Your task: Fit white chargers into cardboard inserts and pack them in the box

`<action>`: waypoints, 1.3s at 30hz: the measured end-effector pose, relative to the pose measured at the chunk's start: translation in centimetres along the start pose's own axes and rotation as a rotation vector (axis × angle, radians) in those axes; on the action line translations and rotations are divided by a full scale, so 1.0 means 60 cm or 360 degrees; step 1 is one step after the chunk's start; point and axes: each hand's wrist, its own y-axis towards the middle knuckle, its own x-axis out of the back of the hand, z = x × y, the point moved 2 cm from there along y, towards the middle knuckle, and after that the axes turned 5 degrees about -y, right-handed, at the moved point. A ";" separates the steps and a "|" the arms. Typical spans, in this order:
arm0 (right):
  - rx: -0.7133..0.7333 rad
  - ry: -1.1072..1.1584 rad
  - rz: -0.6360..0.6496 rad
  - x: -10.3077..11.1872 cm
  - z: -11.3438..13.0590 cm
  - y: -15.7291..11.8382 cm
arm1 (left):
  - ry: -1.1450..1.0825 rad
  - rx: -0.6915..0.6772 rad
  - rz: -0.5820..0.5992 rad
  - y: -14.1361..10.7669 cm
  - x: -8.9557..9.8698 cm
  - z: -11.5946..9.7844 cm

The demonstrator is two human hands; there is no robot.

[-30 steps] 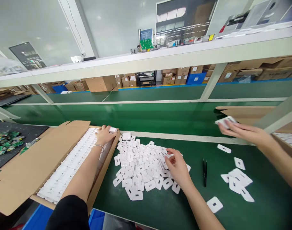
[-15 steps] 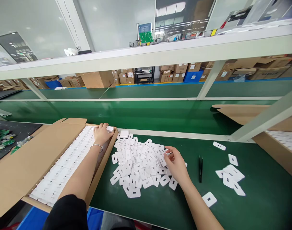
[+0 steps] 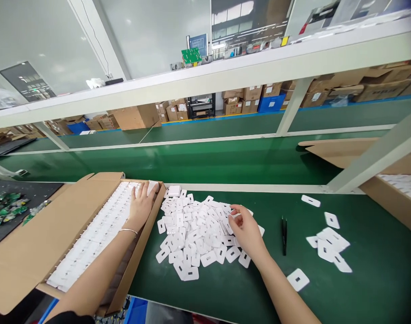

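My left hand (image 3: 140, 208) lies over the far end of the long cardboard box (image 3: 138, 261), fingers spread and open. Rows of white plastic parts (image 3: 97, 229) fill much of that box, and one white block (image 3: 153, 185) shows just beyond my fingertips. My right hand (image 3: 247, 230) hovers at the right edge of a heap of flat white plates with small slots (image 3: 198, 229). Its fingers are loosely bent, with a gap between thumb and index finger, and I see nothing held there. A small white block (image 3: 174, 191) rests at the heap's far left corner.
Black tweezers (image 3: 284, 236) lie right of the heap, and several loose white plates (image 3: 332, 240) lie farther right. Another cardboard box (image 3: 390, 198) stands at the right edge. Green circuit boards (image 3: 6, 209) cover a black mat at left. A shelf post (image 3: 360, 166) rises behind the table.
My left hand has opened its fingers and pulled back slightly from the white block at the box's far end. My right hand has hardly moved; the view has tilted slightly.
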 end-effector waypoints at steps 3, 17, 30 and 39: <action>0.0008 -0.0024 -0.0004 0.002 0.000 -0.002 | -0.0009 0.0094 0.0039 -0.004 -0.006 -0.006; -0.0044 -0.0080 0.0063 0.014 0.011 -0.009 | -0.0008 0.0198 0.0079 0.000 -0.012 0.007; -0.0104 -0.0039 0.0116 0.009 0.003 -0.003 | -0.0005 0.0058 0.0070 0.005 -0.010 0.007; -0.0090 -0.0029 0.0040 0.008 -0.017 0.008 | 0.0037 0.0062 0.0051 0.014 -0.013 -0.007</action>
